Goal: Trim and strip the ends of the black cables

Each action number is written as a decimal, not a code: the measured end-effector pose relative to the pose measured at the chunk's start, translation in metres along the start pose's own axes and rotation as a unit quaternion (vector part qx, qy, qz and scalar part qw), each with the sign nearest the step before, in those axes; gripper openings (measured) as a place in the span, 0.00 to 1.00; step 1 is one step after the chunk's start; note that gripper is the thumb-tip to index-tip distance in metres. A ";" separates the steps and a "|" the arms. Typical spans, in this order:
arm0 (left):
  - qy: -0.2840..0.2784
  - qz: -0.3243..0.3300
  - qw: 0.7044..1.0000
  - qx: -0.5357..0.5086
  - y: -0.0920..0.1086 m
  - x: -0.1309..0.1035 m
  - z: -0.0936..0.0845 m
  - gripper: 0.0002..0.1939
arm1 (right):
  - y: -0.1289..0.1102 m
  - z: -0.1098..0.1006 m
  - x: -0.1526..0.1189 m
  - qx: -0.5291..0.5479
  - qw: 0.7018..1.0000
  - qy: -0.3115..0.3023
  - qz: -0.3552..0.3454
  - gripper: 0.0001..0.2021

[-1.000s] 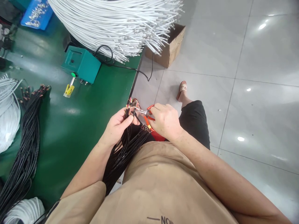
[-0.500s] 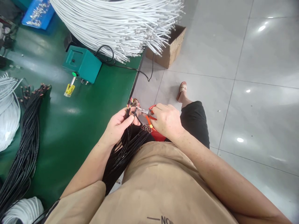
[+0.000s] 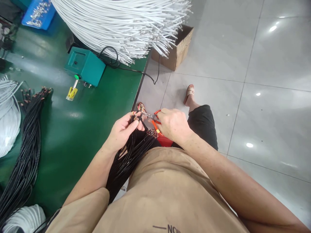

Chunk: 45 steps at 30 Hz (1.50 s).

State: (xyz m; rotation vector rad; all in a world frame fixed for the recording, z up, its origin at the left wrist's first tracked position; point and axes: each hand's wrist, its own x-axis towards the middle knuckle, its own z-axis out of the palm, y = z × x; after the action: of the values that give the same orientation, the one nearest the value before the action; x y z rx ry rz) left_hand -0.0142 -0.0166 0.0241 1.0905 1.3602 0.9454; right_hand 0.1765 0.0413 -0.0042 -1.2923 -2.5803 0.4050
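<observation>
The black cables [image 3: 132, 137] are just off the green table [image 3: 97, 113], pinched in your left hand [image 3: 122, 128], thumb against fingers; your right hand [image 3: 173, 125] grips the red-handled pliers [image 3: 150, 116], farther from the table. If your pinch loosens, a cable could twist and get nicked.

On the workbench [image 3: 73, 139] at left, a parts tray [image 3: 40, 13] lies behind a control box [image 3: 84, 66]; right of the tray, a cable sheaf [image 3: 119, 29] juts past the edge, partly covering a carton [image 3: 184, 47]. Cables [image 3: 131, 139] lie in the left hand [image 3: 125, 129], pliers [image 3: 153, 116] in the right hand [image 3: 173, 126].
</observation>
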 end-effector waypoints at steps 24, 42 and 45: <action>0.009 -0.034 0.998 -0.058 0.000 0.003 0.005 0.12 | 0.000 0.002 0.001 0.126 0.990 0.005 0.058 0.28; -0.012 -0.021 0.996 -0.081 0.000 0.002 0.004 0.12 | -0.031 -0.011 0.015 0.747 0.624 -0.030 0.227 0.09; -0.017 -0.021 0.997 -0.074 -0.001 0.002 0.004 0.09 | -0.033 -0.012 0.017 0.770 0.603 -0.035 0.205 0.08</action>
State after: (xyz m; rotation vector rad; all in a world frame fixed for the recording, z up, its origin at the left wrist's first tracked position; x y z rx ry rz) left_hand -0.0099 -0.0152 0.0226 0.9584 1.2603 0.9767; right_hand 0.1456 0.0379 0.0193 -0.9161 -0.8748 2.0726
